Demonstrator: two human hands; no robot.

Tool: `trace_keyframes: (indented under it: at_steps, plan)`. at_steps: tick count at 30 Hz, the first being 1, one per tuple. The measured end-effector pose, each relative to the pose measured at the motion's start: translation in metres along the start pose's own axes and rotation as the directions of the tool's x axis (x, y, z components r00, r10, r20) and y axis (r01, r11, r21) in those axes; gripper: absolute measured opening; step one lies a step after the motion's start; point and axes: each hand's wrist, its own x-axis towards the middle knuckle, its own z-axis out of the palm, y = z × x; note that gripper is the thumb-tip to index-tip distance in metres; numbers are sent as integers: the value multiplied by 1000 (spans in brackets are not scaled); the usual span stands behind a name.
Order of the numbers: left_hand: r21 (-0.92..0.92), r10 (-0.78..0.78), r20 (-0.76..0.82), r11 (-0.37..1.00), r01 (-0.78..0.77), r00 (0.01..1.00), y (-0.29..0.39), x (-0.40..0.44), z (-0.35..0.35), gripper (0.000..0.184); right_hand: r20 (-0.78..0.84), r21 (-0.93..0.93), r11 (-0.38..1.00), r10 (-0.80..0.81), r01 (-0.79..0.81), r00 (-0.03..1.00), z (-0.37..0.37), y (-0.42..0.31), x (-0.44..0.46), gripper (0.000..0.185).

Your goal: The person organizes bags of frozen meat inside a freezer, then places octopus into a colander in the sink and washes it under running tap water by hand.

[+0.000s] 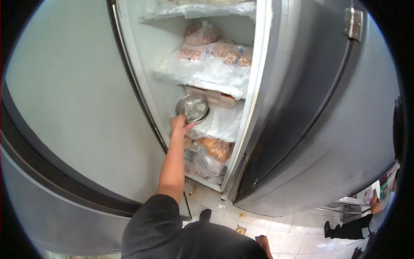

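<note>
My left hand (pixel 180 124) reaches into the open refrigerator and is closed on the near rim of a round metal bowl (pixel 185 103). Inside the bowl lies something whitish and shiny (pixel 196 108) that I cannot make out. The bowl is at a plastic-covered shelf (pixel 222 123); whether it rests there or is lifted I cannot tell. Behind it sits a flat pinkish-brown pack (pixel 215 97). Low at my side hangs my right hand (pixel 261 241), away from the shelves, with its fingers mostly hidden.
Bagged meat (pixel 215 49) fills the shelf above, and an orange-brown bag (pixel 215 148) lies below. The open door (pixel 86 99) stands left; a grey closed door (pixel 319 129) is right. Small scraps dot the tiled floor (pixel 280 222). Another person (pixel 358 226) is at far right.
</note>
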Motion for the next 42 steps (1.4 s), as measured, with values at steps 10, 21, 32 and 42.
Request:
trace_keyframes:
  at_steps: [10,21,32,42]
  plan:
    - [-152,166,-116,971,-183,979,35,-70,-72,34,70,-197,974,-98,110,993,21,32,-7,30]
    - [-246,385,-125,881,-404,914,145,-163,-12,37,184,-12,994,108,-107,977,27,78,70,33]
    - [-179,246,-33,952,-248,969,239,-88,83,53,84,-29,998,-61,63,995,15,55,31,40]
    - [859,815,420,-214,-465,400,173,98,29,44,-233,175,980,135,-95,963,68,202,9,46]
